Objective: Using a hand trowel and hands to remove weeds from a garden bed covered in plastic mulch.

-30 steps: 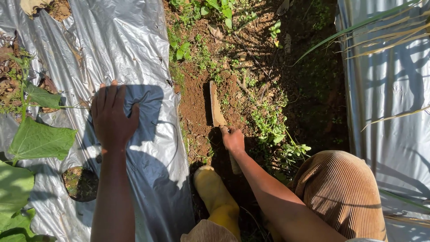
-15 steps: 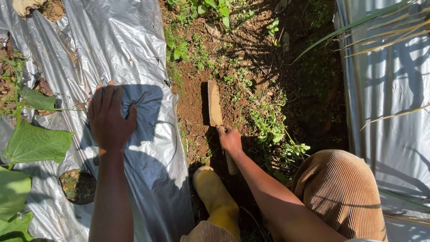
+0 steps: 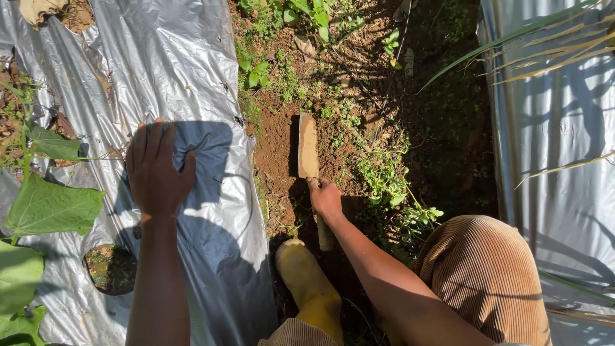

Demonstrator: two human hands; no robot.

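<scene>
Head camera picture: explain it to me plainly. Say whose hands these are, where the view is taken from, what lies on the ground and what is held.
No machine here: a person works with bare hands, and a camera worn on the head looks down at them. The left hand lies flat on the silver plastic ground sheet. The right hand has its grip closed on a flat-bladed wooden-handled digging tool, its blade lying on the reddish-brown bare soil beside small green weeds. Below are a yellow rubber boot and a knee in tan corduroy trousers.

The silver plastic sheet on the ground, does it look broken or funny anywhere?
Yes. The silver plastic sheet is crinkled and has a round hole near the left hand, with soil and small green growth showing through. Another gap at the top left corner bares soil.
</scene>
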